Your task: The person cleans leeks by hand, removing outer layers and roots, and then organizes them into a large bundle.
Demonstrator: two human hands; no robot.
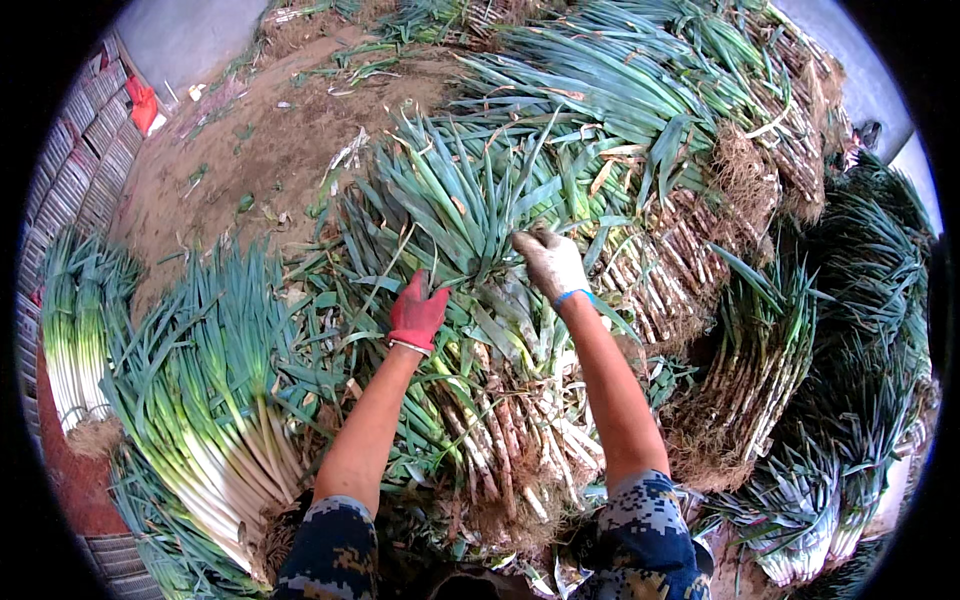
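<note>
Before me lies a large bundle of leeks or Welsh onions [499, 420], its rooted, soil-stained shanks towards me and its green leaves [457, 202] fanned out beyond. The leaves are drawn in where they pass between my hands. My left hand [418, 313], in a red glove, touches them at the left side; what its fingers hold is hard to make out. At the right side my right hand [551, 264], in a dirty white glove, is closed, with a strip of green leaf [576, 224] coming out of it.
Cleaned leeks with white shanks [217, 450] lie at the left, near tied bundles [82, 345] standing upright. Unpeeled leeks [660, 262] are heaped at the far right. More bundles [862, 352] line the right side. Bare soil [255, 165] and stacked slatted crates [82, 142] are at upper left.
</note>
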